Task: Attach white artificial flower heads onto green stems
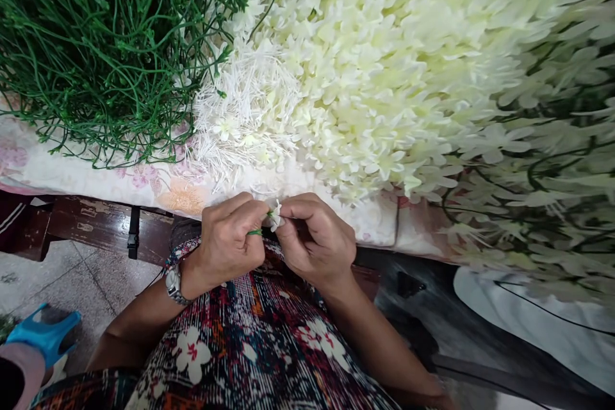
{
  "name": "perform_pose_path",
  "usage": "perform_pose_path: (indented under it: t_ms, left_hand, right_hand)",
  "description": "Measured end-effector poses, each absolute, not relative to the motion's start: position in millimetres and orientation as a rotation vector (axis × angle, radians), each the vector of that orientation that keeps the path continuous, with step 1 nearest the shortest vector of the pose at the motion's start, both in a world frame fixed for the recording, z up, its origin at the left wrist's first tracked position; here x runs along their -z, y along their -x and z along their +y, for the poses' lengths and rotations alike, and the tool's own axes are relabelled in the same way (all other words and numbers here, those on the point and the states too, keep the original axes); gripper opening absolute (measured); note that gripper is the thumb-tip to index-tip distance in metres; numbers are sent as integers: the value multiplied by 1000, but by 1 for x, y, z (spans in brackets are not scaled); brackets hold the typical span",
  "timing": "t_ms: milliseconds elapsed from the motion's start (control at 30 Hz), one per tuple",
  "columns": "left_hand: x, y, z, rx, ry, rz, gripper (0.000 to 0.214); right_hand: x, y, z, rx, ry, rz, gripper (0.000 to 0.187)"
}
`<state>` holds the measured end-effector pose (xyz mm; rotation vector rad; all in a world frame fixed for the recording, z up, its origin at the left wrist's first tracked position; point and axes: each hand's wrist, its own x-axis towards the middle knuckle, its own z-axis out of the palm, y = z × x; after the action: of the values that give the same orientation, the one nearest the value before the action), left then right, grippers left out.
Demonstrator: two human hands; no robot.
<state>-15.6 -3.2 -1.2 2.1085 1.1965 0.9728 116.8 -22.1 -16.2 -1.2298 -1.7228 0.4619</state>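
At the far left a heap of thin green stems [96,45] lies tangled on a pale flowered cloth [72,170], its loose ends trailing toward the near edge. Below that edge a dark wooden rail [96,224] shows, then grey floor with a blue slipper [43,333] at the near left corner.

The left hand [230,243], a wristwatch [173,285] on its wrist, is curled narrow: thumb and forefinger pinch a short green stem [254,232], which pokes out to the right. Touching its tip is a small white flower [275,214], a few pale pointed petals, partly hidden by fingertips. The right hand [314,240] is also closed tight, thumb and forefinger nipped on that flower from the right side. Both hands meet just below the cloth's near edge, above a lap in a dark patterned fabric [259,346].

Just beyond the hands lies a patch of white bristly stamens [245,115], and right of it a big mound of cream petals [398,64] that fills the far middle and comes close to the cloth's edge. At the right, finished sprigs [542,186], cream blossoms on dark green stems, spill over the edge and hang low, blurred.

Open room is slim: a narrow bare strip of cloth between piles and edge, and the space over the lap.
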Motion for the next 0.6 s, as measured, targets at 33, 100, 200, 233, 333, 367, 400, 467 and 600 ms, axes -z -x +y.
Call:
perform_pose_path:
  t_ms: [33, 100, 200, 233, 333, 367, 400, 467, 600]
  left_hand:
    - [1, 15, -3, -968, -2108, 1199, 15]
    - [0, 14, -3, -959, -2110, 1207, 15]
    - [-1, 14, -3, -951, -2111, 1220, 15]
    - [-1, 13, -3, -948, -2111, 1224, 15]
    - [0, 13, -4, -939, -2111, 1237, 16]
    - [0, 13, -4, -937, -2110, 1240, 16]
    - [0, 13, -4, -934, -2109, 1244, 16]
    - [0, 13, -4, -928, -2109, 1248, 16]
    - [0, 13, -4, -914, -2125, 1241, 16]
  right_hand:
    - [16, -117, -22, -464, 1228, -1723, 17]
    - [16, -117, -22, -468, 1224, -1724, 18]
    - [17, -117, -23, -472, 1213, -1719, 19]
    - [17, -117, -23, -472, 1211, -1718, 20]
    - [17, -117, -23, -472, 1211, -1715, 20]
    - [17, -117, -23, -474, 1212, -1715, 19]
    - [17, -116, -23, -475, 1213, -1716, 19]
    - [17, -116, -23, -479, 1217, -1719, 20]
    - [17, -116, -23, -485, 1233, -1723, 20]
